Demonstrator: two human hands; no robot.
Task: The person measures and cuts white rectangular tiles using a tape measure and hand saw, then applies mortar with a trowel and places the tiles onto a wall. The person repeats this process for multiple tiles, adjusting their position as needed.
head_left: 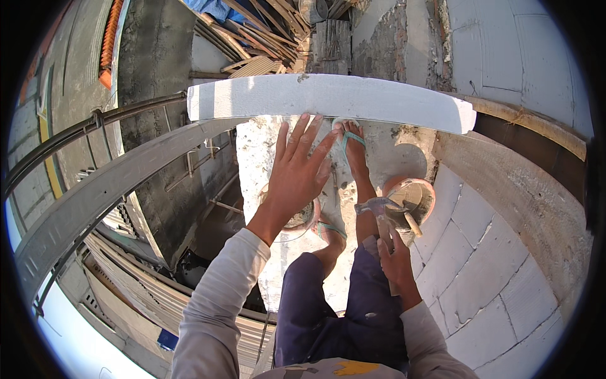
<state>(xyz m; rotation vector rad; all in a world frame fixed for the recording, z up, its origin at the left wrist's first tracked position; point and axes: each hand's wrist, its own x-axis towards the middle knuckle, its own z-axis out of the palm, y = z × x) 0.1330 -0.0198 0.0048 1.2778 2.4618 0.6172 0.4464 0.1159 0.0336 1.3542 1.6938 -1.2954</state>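
Head view. L. hand [298, 180]: empty, fingers spread wide, fingertips overlapping the near edge of a long white block [328, 98], which lies crosswise just beyond the sandaled feet [356, 151]. R. hand [396, 262]: wrapped round the handle of a hammer [381, 208], head pointing away from the body. Orange bucket [431, 197] w/ greyish contents: R. of hammer. 2nd bucket [314, 218]: partly hidden behind L. wrist. White block wall [480, 259]: far R., w/ visible joints.

Left grip [298, 172] spreads at a white block [328, 98], right grip [396, 258] holds hammer [379, 206]
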